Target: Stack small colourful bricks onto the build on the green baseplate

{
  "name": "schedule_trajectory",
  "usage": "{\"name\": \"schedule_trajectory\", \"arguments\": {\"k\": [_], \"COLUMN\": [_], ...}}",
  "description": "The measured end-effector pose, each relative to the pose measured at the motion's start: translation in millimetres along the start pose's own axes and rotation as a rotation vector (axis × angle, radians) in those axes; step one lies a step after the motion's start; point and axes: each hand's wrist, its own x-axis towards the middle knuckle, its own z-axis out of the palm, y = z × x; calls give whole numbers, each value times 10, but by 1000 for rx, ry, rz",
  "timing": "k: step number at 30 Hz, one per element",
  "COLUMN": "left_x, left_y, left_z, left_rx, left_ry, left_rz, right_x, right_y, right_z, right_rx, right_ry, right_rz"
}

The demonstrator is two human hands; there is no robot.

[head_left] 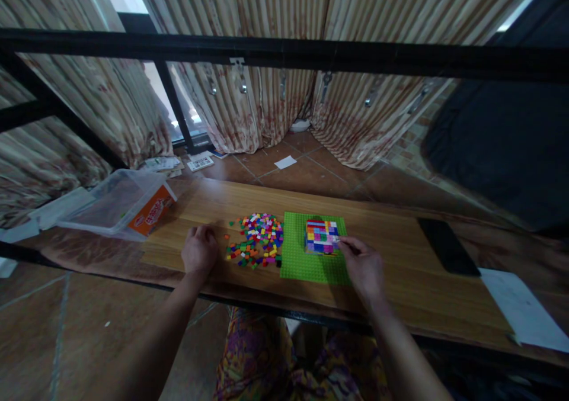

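My right hand [362, 265] is closed in a pinch at the right edge of a multicoloured toy-brick block [319, 236]. A small whitish building brick [336, 239] shows at its fingertips, touching or very near the block's top. The block stands on a green studded baseplate [293, 265]. Left of the plate lies a loose pile of small coloured bricks [262, 232], with a few strays at its left side. My left hand [200, 250] rests on the wooden board, left of the pile, its fingers curled in and no brick showing in them.
A clear plastic tub [133, 179] with an orange label stands at the left end of the wooden board [395, 288]. At the right lie a dark flat phone-like slab [448, 247] and a white paper sheet [527, 309]. A black rail [284, 53] crosses beyond the board, before striped curtains.
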Motion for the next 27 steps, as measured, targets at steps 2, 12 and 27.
{"name": "schedule_trajectory", "arguments": {"k": [2, 12, 27], "left_x": [1, 7, 14], "left_y": [1, -27, -37], "left_z": [2, 37, 52], "left_rx": [1, -1, 8], "left_ry": [-2, 12, 13], "left_rz": [-2, 7, 10], "right_x": [0, -1, 75], "right_y": [-12, 16, 120], "right_z": [19, 50, 71], "right_rx": [-2, 98, 351], "right_ry": [4, 19, 30], "right_rz": [-29, 9, 218]}}
